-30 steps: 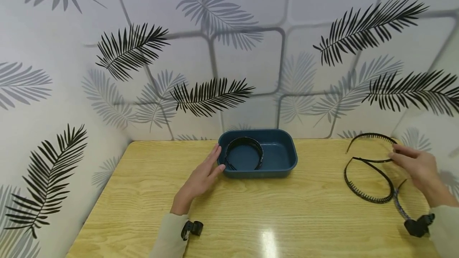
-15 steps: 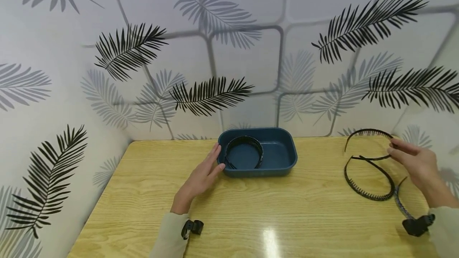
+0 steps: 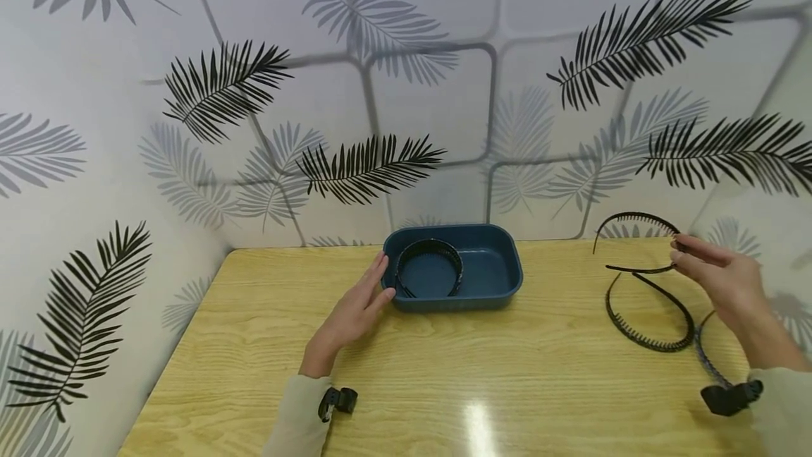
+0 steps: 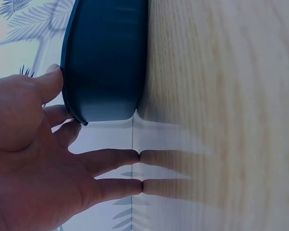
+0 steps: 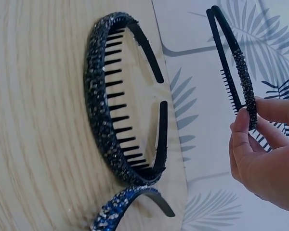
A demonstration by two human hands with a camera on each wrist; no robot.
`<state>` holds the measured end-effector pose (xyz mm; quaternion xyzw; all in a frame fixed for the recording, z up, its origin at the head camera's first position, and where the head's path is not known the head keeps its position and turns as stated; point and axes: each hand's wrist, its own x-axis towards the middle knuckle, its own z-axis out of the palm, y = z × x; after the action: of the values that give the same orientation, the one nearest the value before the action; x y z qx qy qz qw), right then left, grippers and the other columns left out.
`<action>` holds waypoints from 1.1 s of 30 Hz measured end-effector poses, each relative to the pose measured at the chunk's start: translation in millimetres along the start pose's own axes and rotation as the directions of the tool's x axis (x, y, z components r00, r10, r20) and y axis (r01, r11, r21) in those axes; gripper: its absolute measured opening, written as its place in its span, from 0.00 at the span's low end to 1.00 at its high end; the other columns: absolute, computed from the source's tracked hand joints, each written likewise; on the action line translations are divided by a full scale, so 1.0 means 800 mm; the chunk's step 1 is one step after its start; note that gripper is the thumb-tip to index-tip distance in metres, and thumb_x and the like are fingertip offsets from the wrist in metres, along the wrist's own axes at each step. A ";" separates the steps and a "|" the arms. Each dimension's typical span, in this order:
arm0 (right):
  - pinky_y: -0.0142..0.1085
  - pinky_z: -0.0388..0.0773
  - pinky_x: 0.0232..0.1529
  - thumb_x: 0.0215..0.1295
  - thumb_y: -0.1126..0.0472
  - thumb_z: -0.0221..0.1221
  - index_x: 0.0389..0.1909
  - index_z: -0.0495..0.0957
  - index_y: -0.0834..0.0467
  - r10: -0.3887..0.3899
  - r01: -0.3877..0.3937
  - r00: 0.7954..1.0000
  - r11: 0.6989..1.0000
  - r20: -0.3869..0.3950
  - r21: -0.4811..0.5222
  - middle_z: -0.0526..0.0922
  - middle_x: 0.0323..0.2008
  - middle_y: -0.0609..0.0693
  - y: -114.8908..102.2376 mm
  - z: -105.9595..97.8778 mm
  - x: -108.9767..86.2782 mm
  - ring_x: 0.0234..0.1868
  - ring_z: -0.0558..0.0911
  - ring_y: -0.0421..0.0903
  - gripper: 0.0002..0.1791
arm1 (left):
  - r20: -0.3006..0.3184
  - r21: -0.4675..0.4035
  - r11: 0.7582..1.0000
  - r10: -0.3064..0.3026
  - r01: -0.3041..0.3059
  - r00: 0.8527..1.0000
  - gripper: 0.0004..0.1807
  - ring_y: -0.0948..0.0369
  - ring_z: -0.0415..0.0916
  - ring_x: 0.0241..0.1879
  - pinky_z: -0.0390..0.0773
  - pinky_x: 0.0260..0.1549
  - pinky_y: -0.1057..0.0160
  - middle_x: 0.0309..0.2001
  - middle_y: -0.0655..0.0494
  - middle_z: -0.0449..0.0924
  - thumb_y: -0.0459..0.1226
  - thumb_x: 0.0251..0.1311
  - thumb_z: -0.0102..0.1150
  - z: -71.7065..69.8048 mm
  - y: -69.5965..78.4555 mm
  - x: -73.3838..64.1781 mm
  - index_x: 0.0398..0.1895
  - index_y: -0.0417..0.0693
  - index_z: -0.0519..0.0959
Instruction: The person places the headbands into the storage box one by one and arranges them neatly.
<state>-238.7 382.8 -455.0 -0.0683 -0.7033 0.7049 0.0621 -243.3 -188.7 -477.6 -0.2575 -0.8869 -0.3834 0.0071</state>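
Note:
At the right, my right hand point(image 3: 729, 284) pinches a black toothed headband point(image 3: 634, 216) by its side, raised off the table. In the right wrist view, dark glittery stones cover that headband's point(image 5: 244, 77) outer band. Below it lies a second black glittery toothed headband point(image 5: 97, 96) on the wood, its ends toward the wall. A blue glittery headband point(image 5: 116, 207) is beside it, partly out of frame. My left hand point(image 3: 352, 312) rests against the left end of a blue plastic bin point(image 3: 453, 305), fingers extended. Dark headbands point(image 3: 459, 266) sit in the bin's left half; how many is unclear.
The bin stands on a light wooden table point(image 3: 431, 379) near its back edge. Behind rises a white wall point(image 3: 438, 104) with a leaf pattern. A small black camera is strapped on each wrist.
My right hand has lifted the pinched headband up and slightly left, away from the two on the table. My left hand stays at the bin. The head view has shifted a little.

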 end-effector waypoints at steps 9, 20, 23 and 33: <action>0.25 0.77 0.40 0.61 0.64 0.63 0.64 0.70 0.60 -0.031 0.026 0.997 0.998 0.070 0.063 0.82 0.44 0.33 -0.017 0.022 -0.009 0.39 0.82 0.32 0.29 | 0.005 -0.002 1.000 -0.011 0.011 1.000 0.34 0.52 0.41 0.73 0.51 0.66 0.46 0.75 0.48 0.38 0.42 0.73 0.43 -0.002 0.000 -0.001 0.75 0.42 0.46; 0.27 0.79 0.39 0.60 0.66 0.63 0.63 0.69 0.64 -0.105 0.097 0.992 0.990 0.074 0.103 0.81 0.48 0.39 -0.027 0.053 -0.017 0.41 0.82 0.35 0.29 | 0.009 0.001 1.000 -0.017 0.017 1.000 0.33 0.53 0.40 0.73 0.51 0.66 0.47 0.75 0.48 0.38 0.43 0.73 0.42 -0.003 -0.001 -0.002 0.75 0.43 0.45; 0.29 0.79 0.38 0.60 0.68 0.63 0.63 0.68 0.67 -0.132 0.120 0.988 0.983 0.083 0.139 0.82 0.47 0.41 -0.028 0.061 -0.017 0.39 0.83 0.37 0.29 | 0.010 0.003 1.000 -0.012 0.012 1.000 0.33 0.53 0.40 0.73 0.51 0.66 0.47 0.75 0.47 0.38 0.43 0.73 0.43 -0.003 0.000 -0.001 0.75 0.42 0.45; 0.35 0.80 0.40 0.61 0.75 0.58 0.64 0.64 0.71 -0.188 0.146 0.973 0.950 0.130 0.276 0.81 0.50 0.48 -0.031 0.076 -0.020 0.43 0.83 0.40 0.30 | 0.010 -0.002 1.000 -0.005 0.005 1.000 0.33 0.53 0.40 0.73 0.51 0.66 0.47 0.75 0.47 0.39 0.42 0.73 0.43 -0.003 0.003 -0.001 0.75 0.42 0.46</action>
<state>-234.4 320.1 -430.3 0.0556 -0.6089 0.7877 0.0754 -242.0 -189.1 -474.4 -0.2570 -0.8873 -0.3829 0.0015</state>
